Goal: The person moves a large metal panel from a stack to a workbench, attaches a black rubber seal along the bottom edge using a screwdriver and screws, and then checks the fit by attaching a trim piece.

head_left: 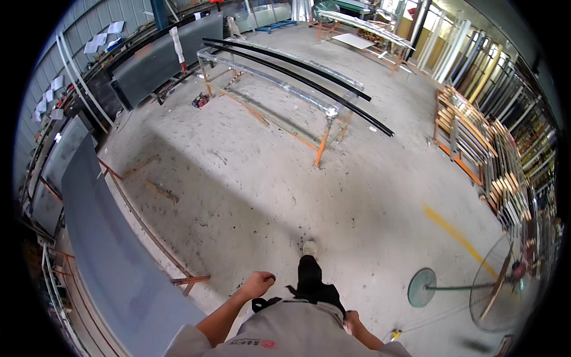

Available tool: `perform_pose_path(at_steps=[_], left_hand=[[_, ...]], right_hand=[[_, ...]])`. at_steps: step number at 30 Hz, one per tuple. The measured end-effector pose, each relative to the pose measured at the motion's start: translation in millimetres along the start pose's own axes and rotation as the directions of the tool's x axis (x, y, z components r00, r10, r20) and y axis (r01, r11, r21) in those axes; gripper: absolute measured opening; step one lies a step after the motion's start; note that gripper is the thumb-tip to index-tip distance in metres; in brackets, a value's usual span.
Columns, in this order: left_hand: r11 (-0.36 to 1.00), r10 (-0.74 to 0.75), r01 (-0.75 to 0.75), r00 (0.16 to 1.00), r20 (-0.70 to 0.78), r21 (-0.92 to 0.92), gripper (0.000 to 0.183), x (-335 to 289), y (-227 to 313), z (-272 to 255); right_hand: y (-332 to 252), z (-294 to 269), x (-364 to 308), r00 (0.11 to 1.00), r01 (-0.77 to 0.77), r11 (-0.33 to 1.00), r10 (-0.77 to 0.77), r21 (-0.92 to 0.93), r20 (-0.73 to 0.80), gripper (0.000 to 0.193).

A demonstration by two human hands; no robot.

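I stand on a bare concrete workshop floor (pixel 250 178) with one foot (pixel 309 247) stepped forward. My left hand (pixel 259 281) hangs in front of my waist, fingers curled into a loose fist with nothing in it. My right hand (pixel 352 320) sits close against my hip, mostly hidden by my grey shirt; its fingers do not show. Ahead, two long black profiles (pixel 309 74) lie across a metal trestle rack (pixel 267 89) wrapped in foil.
A large grey sheet (pixel 113 250) leans on a frame at my left, with more dark panels (pixel 160 56) along the left wall. Racks of metal profiles (pixel 488 160) line the right side. A pedestal fan (pixel 493 285) stands at lower right beside a yellow floor line (pixel 458 235).
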State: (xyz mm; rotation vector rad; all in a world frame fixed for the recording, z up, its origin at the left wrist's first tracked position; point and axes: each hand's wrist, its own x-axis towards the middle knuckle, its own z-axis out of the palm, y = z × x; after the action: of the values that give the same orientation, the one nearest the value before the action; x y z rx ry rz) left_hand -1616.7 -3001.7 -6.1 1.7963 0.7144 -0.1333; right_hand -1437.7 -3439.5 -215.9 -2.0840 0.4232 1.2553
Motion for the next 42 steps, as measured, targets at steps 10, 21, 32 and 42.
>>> perform_pose_path(at_steps=[10,21,32,42], left_hand=[[0.913,-0.397,0.353,0.884,-0.247,-0.205,0.027,152.9,128.3,-116.1],[0.992,-0.100,0.052,0.890,-0.445,-0.119,0.026,447.4,107.1,-332.7],[0.951,-0.262,0.092,0.747,-0.610,-0.296,0.022,582.5,146.9,-608.7],[0.697,-0.716,0.271,0.315,-0.623,-0.664,0.026,656.7,74.4,-645.3]], right_hand=[[-550.9,-6.7,162.3,0.677,0.670,0.514,-0.719,-0.535,0.158,0.024],[-928.3,170.2,201.5,0.637,0.768,0.532,-0.577,-0.356,0.512,0.032],[-1311.4,357.1,186.7,0.470,0.853,0.521,-0.729,-0.044,0.497,0.024],[-1724.5,536.2,288.3,0.072,0.513,-0.251,-0.940,-0.821,0.333,0.038]])
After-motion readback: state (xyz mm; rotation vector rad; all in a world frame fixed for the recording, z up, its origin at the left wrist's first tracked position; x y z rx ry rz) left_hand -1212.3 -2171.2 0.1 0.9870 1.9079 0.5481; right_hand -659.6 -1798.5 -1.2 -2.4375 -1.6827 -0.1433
